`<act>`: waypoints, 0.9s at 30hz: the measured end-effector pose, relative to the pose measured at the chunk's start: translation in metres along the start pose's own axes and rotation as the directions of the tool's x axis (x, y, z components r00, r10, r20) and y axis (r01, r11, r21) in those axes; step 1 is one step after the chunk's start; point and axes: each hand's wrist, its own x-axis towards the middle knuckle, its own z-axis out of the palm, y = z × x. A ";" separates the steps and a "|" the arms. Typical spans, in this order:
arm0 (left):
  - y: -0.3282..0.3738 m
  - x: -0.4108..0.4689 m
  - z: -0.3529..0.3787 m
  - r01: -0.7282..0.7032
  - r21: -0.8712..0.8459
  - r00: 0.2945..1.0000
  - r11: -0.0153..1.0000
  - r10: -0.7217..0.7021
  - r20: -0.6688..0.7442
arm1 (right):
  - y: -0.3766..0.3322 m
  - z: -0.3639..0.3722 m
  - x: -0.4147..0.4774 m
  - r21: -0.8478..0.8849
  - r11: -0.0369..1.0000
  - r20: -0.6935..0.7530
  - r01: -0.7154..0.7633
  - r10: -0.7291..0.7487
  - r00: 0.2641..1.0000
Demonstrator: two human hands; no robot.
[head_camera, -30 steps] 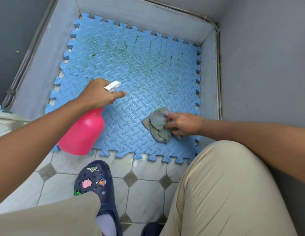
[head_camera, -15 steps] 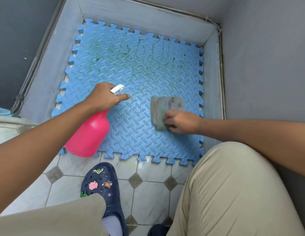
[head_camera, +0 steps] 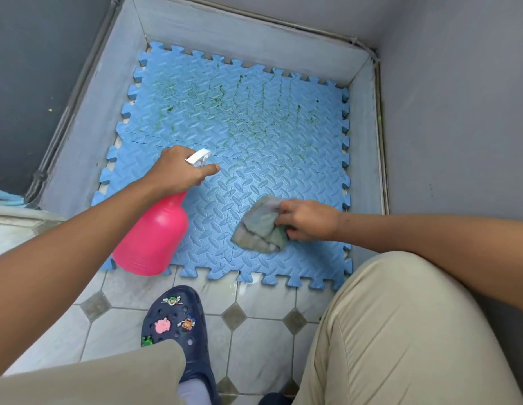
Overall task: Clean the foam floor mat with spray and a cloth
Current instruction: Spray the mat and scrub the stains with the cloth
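Left of centre, the left hand (head_camera: 178, 168) is wrapped around the neck of the pink spray bottle (head_camera: 155, 238), forefinger extended past the white nozzle (head_camera: 199, 156); its contents cannot be seen through the opaque wall. At centre lies the foam floor mat (head_camera: 225, 182), green-stained in the upper frame. Right of centre, the right hand (head_camera: 308, 219) bunches the cloth (head_camera: 258, 226) against the mat. Risk: wiping only the near area may leave the stains, or smear them.

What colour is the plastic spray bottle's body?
Bright pink plastic spray bottle, white nozzle, seen in the head view.
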 end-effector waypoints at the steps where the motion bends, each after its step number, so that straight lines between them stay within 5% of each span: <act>1: 0.001 0.000 0.001 0.005 0.003 1.000 1.000 -0.005 0.005 | 0.004 -0.005 0.003 0.062 0.992 -0.058 -0.110 0.114 0.992; 3: 0.001 0.002 0.003 0.019 0.014 1.000 1.000 -0.020 0.015 | 0.023 -0.019 0.005 0.205 0.902 -0.159 -0.381 0.415 0.896; 5: 0.000 0.003 0.002 0.037 0.024 0.999 0.999 -0.038 0.021 | 0.051 -0.026 -0.003 0.321 0.731 -0.174 -0.602 0.671 0.721; 7: 0.000 0.004 -0.002 0.061 0.025 0.998 0.998 -0.061 0.021 | 0.073 -0.023 -0.014 0.385 0.579 -0.184 -0.718 0.811 0.555; 9: 0.002 0.004 -0.009 0.091 0.012 0.996 0.996 -0.091 -0.001 | 0.082 -0.014 -0.018 0.424 0.496 -0.176 -0.757 0.866 0.469; 15: -0.002 0.014 -0.018 0.204 -0.110 0.972 0.973 -0.215 -0.097 | 0.092 0.001 -0.010 0.359 0.521 -0.196 -0.774 0.853 0.483; 21: 0.000 0.021 -0.024 0.171 -0.096 0.969 0.981 -0.185 -0.161 | 0.094 0.002 -0.008 0.353 0.525 -0.243 -0.775 0.851 0.466; 27: -0.008 0.030 -0.050 0.280 -0.215 0.892 0.936 -0.336 -0.302 | 0.090 -0.008 0.005 0.407 0.518 -0.301 -0.752 0.854 0.425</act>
